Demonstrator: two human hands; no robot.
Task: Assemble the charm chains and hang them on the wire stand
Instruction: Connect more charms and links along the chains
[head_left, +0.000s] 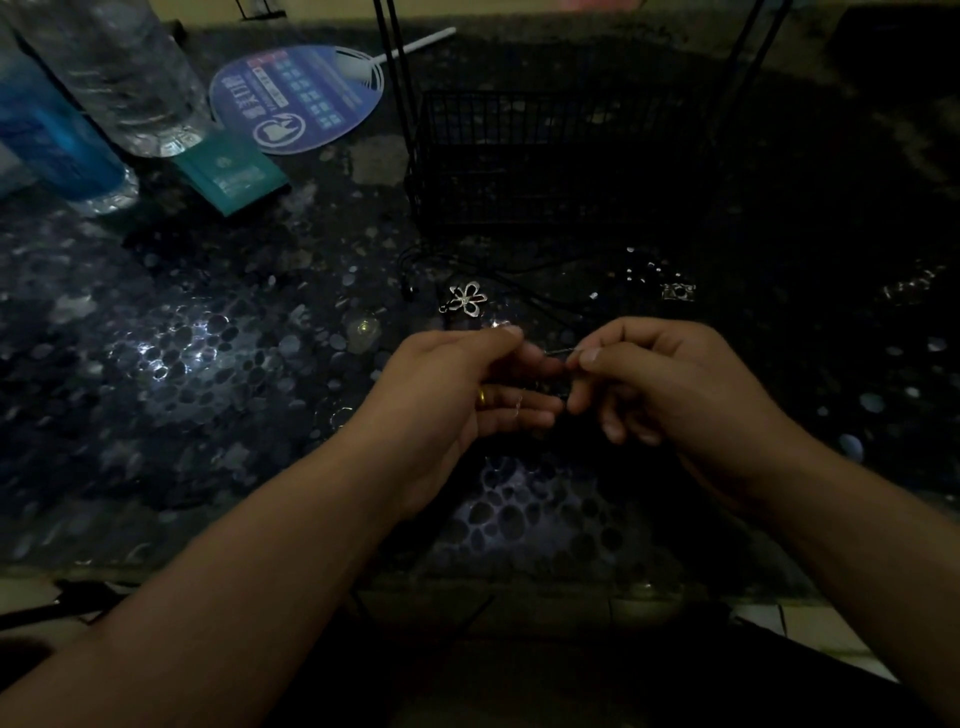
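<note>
Just below the flower charm (469, 299), left hand (457, 384) and right hand (660, 384) each pinch a thin metal piece (558, 352) in a tight grip, which could slip unseen onto the dark surface (208, 364).

Bare forearms, no sleeves reaching into view. Wore a gold ring (483, 397) low on one of the fingers of the left hand (457, 395), band plain and bright in the dim light. Showed a thin, pale ring (518, 407) on a neighbouring finger, too small to make out further. Had short nails on the right hand (670, 384). Carried no watch or bracelet at either wrist.
</note>
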